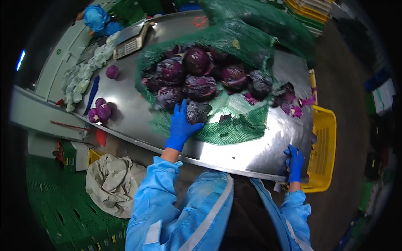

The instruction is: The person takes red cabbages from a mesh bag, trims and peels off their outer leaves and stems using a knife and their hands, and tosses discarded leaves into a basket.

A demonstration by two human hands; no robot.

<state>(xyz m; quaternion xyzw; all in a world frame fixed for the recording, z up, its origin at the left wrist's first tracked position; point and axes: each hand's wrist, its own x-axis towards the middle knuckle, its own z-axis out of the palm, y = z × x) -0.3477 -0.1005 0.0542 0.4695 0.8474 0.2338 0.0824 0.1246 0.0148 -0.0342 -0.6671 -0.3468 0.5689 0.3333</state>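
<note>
My left hand [181,127], in a blue glove, is around the near left side of a dark red cabbage [199,112], its fingers and thumb spread against it. That cabbage lies at the front of a heap of red cabbages [200,87] on a green mesh sack [238,129]. Over the table's front right edge is my right hand [295,162], also blue-gloved, with its fingers curled in. Whatever those fingers may hold is too small to make out. Loose purple leaves [289,100] lie to the right of the heap.
The steel table [130,113] carries trimmed cabbages [100,111], a blue knife-like strip [93,94] and a scale [132,42]. A yellow crate [326,146] stands against its right end. Green crates [63,209] and a pale sack [113,184] are at lower left. Another person [98,21] is at far left.
</note>
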